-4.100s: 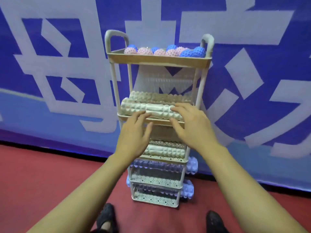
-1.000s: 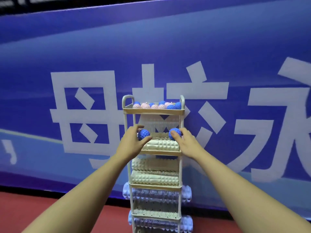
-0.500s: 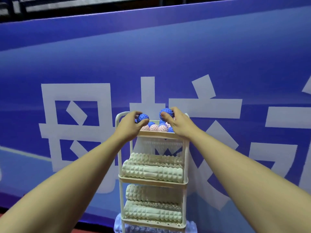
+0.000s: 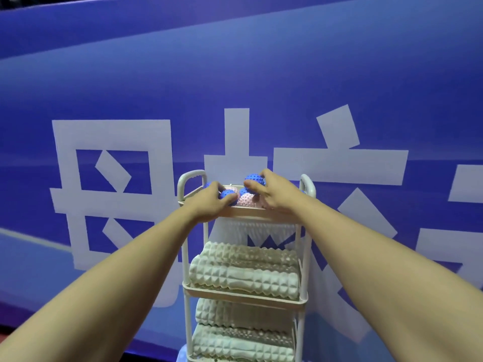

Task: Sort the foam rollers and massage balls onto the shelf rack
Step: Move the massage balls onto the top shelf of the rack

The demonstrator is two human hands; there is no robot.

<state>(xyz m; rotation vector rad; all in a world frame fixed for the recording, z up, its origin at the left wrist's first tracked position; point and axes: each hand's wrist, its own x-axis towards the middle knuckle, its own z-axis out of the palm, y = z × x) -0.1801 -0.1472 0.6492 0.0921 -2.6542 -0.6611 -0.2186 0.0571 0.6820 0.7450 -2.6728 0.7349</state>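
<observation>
Both hands had lowered since the previous frame: left hand (image 4: 209,202) fingers curled around a blue ball (image 4: 228,197) inside the top tray (image 4: 251,212); right hand (image 4: 274,193) pinching another ball (image 4: 254,179) just above it. Release appeared imminent.

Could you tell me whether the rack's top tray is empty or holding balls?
Holding balls: pink massage balls lie in the top tray.
</observation>
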